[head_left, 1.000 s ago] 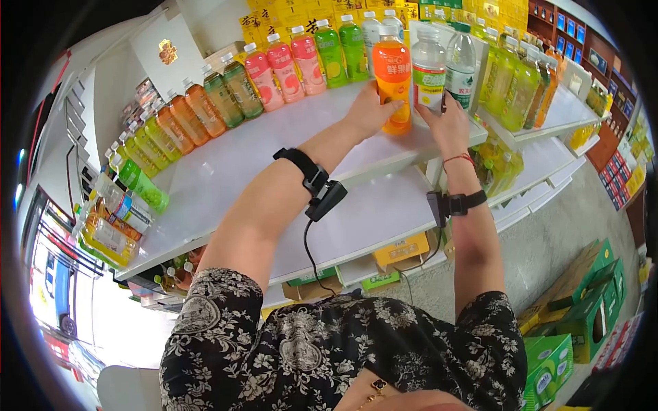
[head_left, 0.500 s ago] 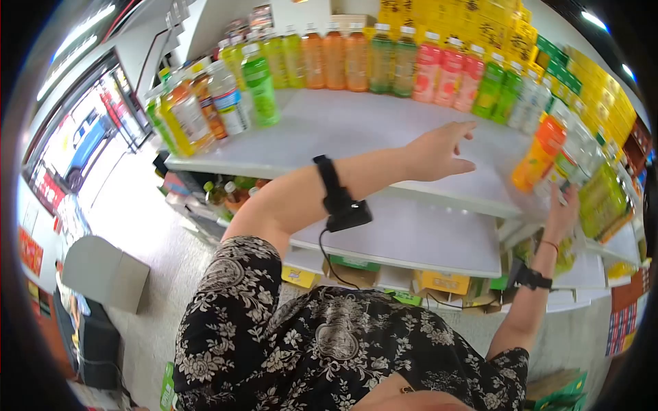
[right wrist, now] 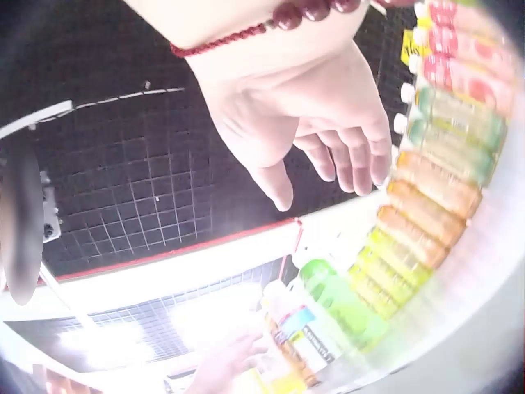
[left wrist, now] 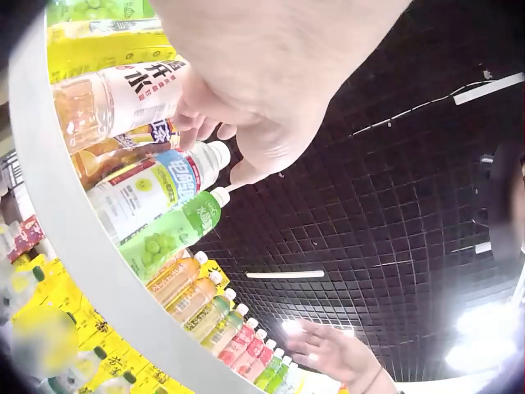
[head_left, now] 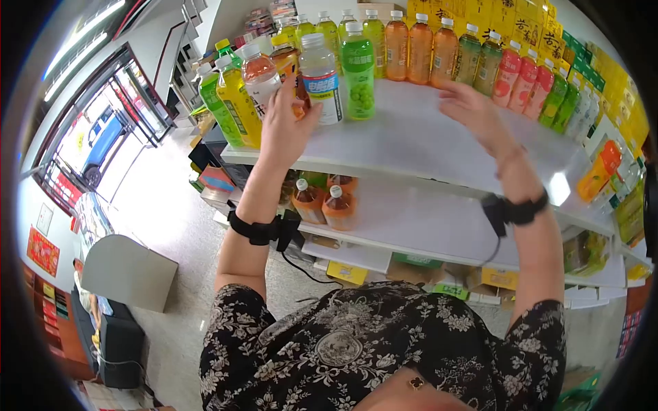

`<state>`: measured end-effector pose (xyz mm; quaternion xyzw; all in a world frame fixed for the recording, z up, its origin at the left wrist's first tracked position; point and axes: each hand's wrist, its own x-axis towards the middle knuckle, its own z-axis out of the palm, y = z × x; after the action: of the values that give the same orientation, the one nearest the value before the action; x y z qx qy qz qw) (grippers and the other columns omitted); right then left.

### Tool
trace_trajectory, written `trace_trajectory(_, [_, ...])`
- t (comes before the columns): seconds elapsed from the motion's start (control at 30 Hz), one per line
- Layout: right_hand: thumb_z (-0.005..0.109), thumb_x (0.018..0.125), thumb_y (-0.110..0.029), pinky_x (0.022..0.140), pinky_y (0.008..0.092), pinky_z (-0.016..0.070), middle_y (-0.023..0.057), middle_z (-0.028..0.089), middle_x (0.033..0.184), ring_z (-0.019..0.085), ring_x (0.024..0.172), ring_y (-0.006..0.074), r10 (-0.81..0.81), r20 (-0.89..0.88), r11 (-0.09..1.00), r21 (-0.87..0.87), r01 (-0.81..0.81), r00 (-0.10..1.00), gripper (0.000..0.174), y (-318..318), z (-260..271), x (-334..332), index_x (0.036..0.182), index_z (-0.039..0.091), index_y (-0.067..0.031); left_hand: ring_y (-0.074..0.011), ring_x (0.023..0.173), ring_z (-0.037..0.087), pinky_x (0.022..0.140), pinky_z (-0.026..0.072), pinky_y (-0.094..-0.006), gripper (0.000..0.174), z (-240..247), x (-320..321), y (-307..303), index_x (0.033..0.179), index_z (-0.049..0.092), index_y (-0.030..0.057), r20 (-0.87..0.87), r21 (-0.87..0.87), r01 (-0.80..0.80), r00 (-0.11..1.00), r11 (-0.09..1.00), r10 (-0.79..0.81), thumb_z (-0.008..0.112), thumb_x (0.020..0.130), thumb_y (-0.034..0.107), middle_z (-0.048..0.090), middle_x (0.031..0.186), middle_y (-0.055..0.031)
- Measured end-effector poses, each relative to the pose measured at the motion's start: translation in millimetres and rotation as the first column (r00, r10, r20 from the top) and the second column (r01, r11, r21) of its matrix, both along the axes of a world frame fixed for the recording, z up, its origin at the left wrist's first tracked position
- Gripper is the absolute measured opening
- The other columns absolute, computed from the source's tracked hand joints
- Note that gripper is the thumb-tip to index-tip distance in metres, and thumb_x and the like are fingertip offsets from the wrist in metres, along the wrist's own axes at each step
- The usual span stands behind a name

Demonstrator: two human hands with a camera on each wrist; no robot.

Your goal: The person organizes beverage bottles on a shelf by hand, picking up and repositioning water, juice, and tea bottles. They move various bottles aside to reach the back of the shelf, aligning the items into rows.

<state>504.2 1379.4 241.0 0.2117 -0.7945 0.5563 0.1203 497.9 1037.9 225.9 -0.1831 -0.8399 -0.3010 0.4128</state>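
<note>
At the left end of the white shelf (head_left: 404,140), my left hand (head_left: 286,133) is among the bottles with fingers spread and slightly bent. It overlaps a white-labelled bottle of amber drink (head_left: 260,81). Its thumb side is close to a clear bottle with a blue label (head_left: 322,85); in the left wrist view the thumb extends past that bottle's cap (left wrist: 215,154). A green grape-drink bottle (head_left: 359,75) stands just right of it. My right hand (head_left: 476,120) hovers over the middle of the shelf, fingers loosely extended, holding nothing (right wrist: 312,123).
Along the shelf's back edge runs a row of orange (head_left: 419,51), dark green, pink (head_left: 524,79) and green bottles. An orange bottle (head_left: 600,171) stands at the right end beside clear ones. More bottles (head_left: 325,205) sit on the lower shelf. Yellow boxes (head_left: 480,17) are stacked behind.
The head view has swung left. My left hand left the orange bottle and moved to the bottles at the left end. My right hand came away from the clear bottle at the right.
</note>
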Motion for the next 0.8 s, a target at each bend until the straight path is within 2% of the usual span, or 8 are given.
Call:
trace_trajectory(0.07, [0.068,0.084,-0.020,0.099,0.0307,0.0411,0.0160,0.052,0.128,0.053,0.114,0.0214,-0.051,0.021,0.978,0.204,0.046,0.998,0.060,-55,3,-38,0.134,0.043,0.0028,-0.0232,0.087,0.060,0.077,0.0491,-0.0356,0.071,0,-5,-2,0.137,0.037,0.0003,0.008,-0.019,0.027,1.000,0.999,-0.027,0.072,0.079,0.022,0.057,0.111,-0.0166])
trace_trajectory(0.17, [0.074,0.077,-0.024,0.098,0.0330,0.0409,0.0180,0.053,0.127,0.054,0.113,0.0243,-0.113,0.009,0.967,0.232,0.107,0.994,0.066,-118,6,-77,0.131,0.046,0.0034,-0.0235,0.087,0.061,0.076,0.0494,-0.0357,0.081,-4,-11,2,0.141,0.029,-0.0016,0.083,-0.020,0.039,0.996,0.999,-0.037,0.072,0.078,0.025,0.057,0.112,-0.0173])
trace_trajectory(0.23, [0.078,0.071,-0.024,0.098,0.0340,0.0406,0.0164,0.056,0.124,0.054,0.112,0.0248,-0.035,0.069,0.966,0.259,0.016,0.997,0.067,-117,17,-79,0.127,0.050,0.0018,-0.0252,0.086,0.061,0.076,0.0495,-0.0361,0.090,-14,-20,25,0.144,0.021,-0.0034,0.098,-0.005,-0.001,0.995,1.000,0.001,0.073,0.077,0.027,0.057,0.109,-0.0189])
trace_trajectory(0.37, [0.079,0.069,-0.021,0.094,0.0345,0.0424,0.0141,0.059,0.120,0.055,0.111,0.0239,-0.021,0.108,0.996,0.092,0.011,0.994,0.062,-124,-2,-114,0.123,0.055,-0.0006,-0.0275,0.087,0.061,0.078,0.0495,-0.0362,0.092,-28,-33,22,0.143,0.020,-0.0036,0.075,0.003,0.007,0.997,1.000,-0.007,0.073,0.075,0.027,0.056,0.111,-0.0201])
trace_trajectory(0.53, [0.079,0.069,-0.021,0.088,0.0341,0.0461,0.0097,0.064,0.111,0.060,0.102,0.0224,0.007,0.329,1.000,0.015,-0.012,0.944,0.058,-110,-3,-120,0.120,0.058,-0.0035,-0.0402,0.105,0.054,0.090,0.0449,-0.0439,0.089,-31,-31,42,0.141,0.023,-0.0048,0.034,0.039,-0.046,0.998,0.998,0.045,0.074,0.074,0.028,0.049,0.121,-0.0283])
trace_trajectory(0.57, [0.079,0.069,-0.021,0.088,0.0341,0.0461,0.0097,0.064,0.111,0.060,0.102,0.0224,-0.002,0.326,1.000,0.014,-0.002,0.945,0.058,-111,-6,-126,0.120,0.058,-0.0035,-0.0402,0.105,0.054,0.090,0.0449,-0.0439,0.089,-31,-33,44,0.141,0.023,-0.0048,0.030,0.039,-0.036,0.999,0.999,0.035,0.074,0.074,0.028,0.049,0.121,-0.0283])
trace_trajectory(0.63, [0.079,0.069,-0.022,0.089,0.0328,0.0463,0.0101,0.065,0.110,0.061,0.100,0.0214,-0.110,0.099,0.966,0.244,0.083,0.989,0.056,-114,-6,-129,0.119,0.058,-0.0043,-0.0450,0.110,0.049,0.093,0.0423,-0.0469,0.088,-31,-35,47,0.139,0.026,-0.0052,0.010,0.048,-0.090,0.996,0.995,0.089,0.074,0.074,0.030,0.044,0.125,-0.0309])
trace_trajectory(0.8, [0.079,0.070,-0.026,0.091,0.0328,0.0465,0.0119,0.065,0.109,0.061,0.102,0.0212,-0.163,-0.003,0.952,0.263,0.158,0.987,0.057,-91,-5,-93,0.118,0.059,-0.0036,-0.0456,0.110,0.049,0.092,0.0426,-0.0470,0.085,-20,-29,65,0.137,0.031,-0.0049,0.080,0.117,-0.138,0.988,0.983,0.129,0.075,0.073,0.032,0.045,0.124,-0.0303])
